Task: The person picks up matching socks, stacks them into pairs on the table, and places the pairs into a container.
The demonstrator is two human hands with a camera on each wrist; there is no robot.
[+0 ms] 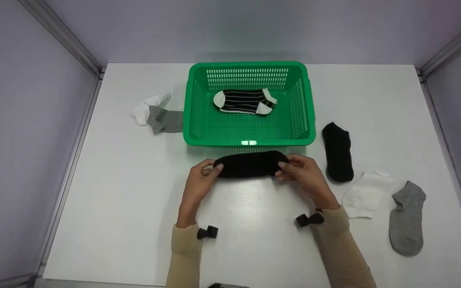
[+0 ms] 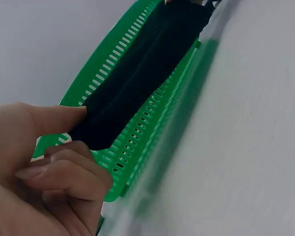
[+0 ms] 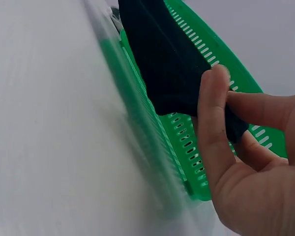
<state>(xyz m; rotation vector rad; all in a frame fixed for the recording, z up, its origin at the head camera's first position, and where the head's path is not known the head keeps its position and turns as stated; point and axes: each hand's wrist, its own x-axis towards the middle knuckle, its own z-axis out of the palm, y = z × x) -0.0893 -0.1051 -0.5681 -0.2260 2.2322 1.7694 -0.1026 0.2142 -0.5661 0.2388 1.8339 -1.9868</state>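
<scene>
A black sock [image 1: 248, 165] is stretched sideways between both hands, raised in front of the green basket [image 1: 250, 141]. My left hand [image 1: 199, 182] pinches its left end between thumb and fingers. At the other end, my right hand [image 1: 304, 174] pinches the sock with thumb and fingers. The left wrist view shows the left thumb on the dark fabric [image 2: 132, 73]; in the right wrist view the right fingers lie on both sides of the cloth [image 3: 162, 59]. Inside the basket lies a pair of black striped socks [image 1: 242, 101] with white heels and toes.
Right of the basket lie another black sock [image 1: 338, 154], a white sock [image 1: 367, 195] and a grey sock [image 1: 407, 220]. Left of it, a white sock [image 1: 144, 107] and a grey sock [image 1: 168, 121] overlap, the grey one reaching the basket's side. Walls enclose the white table [image 1: 126, 208].
</scene>
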